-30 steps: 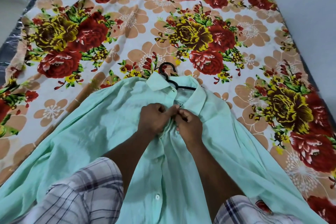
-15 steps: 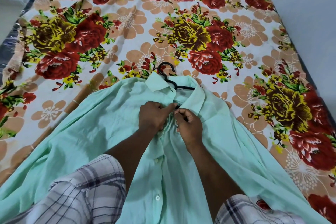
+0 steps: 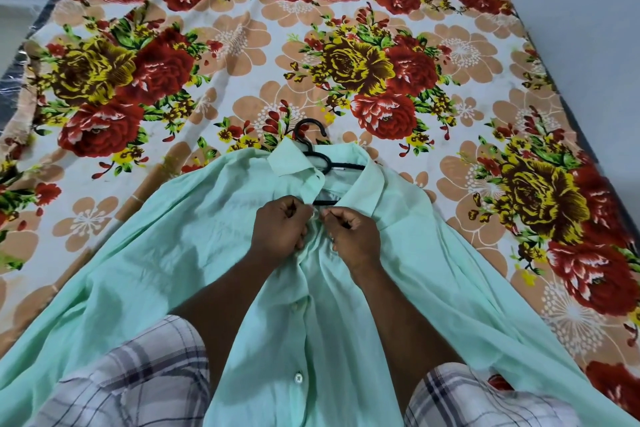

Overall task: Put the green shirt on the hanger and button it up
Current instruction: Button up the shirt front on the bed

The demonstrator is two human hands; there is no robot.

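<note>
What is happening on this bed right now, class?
A person is buttoning a green shirt that lies on a floral bedsheet with a black hanger inside the collar. The left hand and right hand pinch the placket just below the collar, working a top button. Lower buttons show along the front.

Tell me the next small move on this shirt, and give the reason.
Probably push the top button through its hole: the left hand and right hand pinch the green shirt plackets just below the collar, the hanger already inside.
</note>
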